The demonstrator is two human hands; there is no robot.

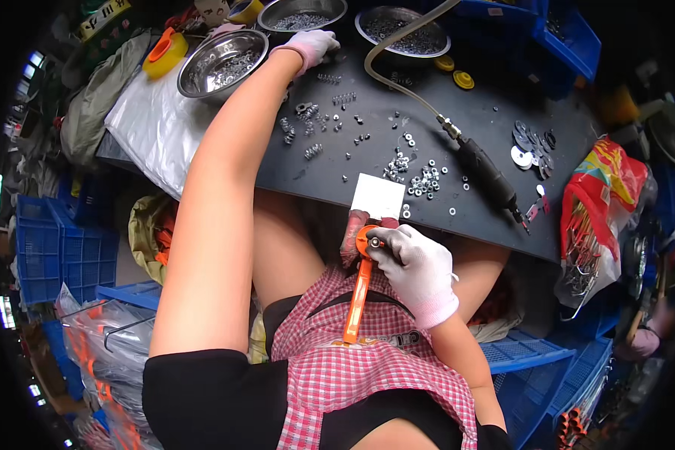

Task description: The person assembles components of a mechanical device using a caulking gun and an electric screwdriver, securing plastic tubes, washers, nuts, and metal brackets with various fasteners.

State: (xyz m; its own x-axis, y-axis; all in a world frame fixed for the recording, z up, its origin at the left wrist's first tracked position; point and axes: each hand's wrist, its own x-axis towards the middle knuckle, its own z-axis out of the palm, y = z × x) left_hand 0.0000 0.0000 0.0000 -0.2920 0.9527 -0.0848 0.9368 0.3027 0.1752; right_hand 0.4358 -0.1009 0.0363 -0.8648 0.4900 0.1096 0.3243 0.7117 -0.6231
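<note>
My left hand (314, 48), in a white glove, is stretched out to the far side of the table, just in front of a steel bowl (302, 15) of small metal parts. Its fingers are curled down, and what they hold, if anything, is hidden. Close to my lap, my right hand (418, 271), gloved in white with grey fingertips, closes at the round head of a long orange handle (358, 300). A small round metal piece (375, 242) shows at that head, by the fingertips. A white plate (379, 196) lies at the table edge just beyond.
Springs (313, 151), nuts (426, 182) and dark washers (532, 146) lie scattered across the black table (307, 182). A pneumatic driver (487, 172) with a hose rests at the right. Two more steel bowls (223, 64) (403, 31), blue bins (570, 45) and yellow tape (165, 56) stand around.
</note>
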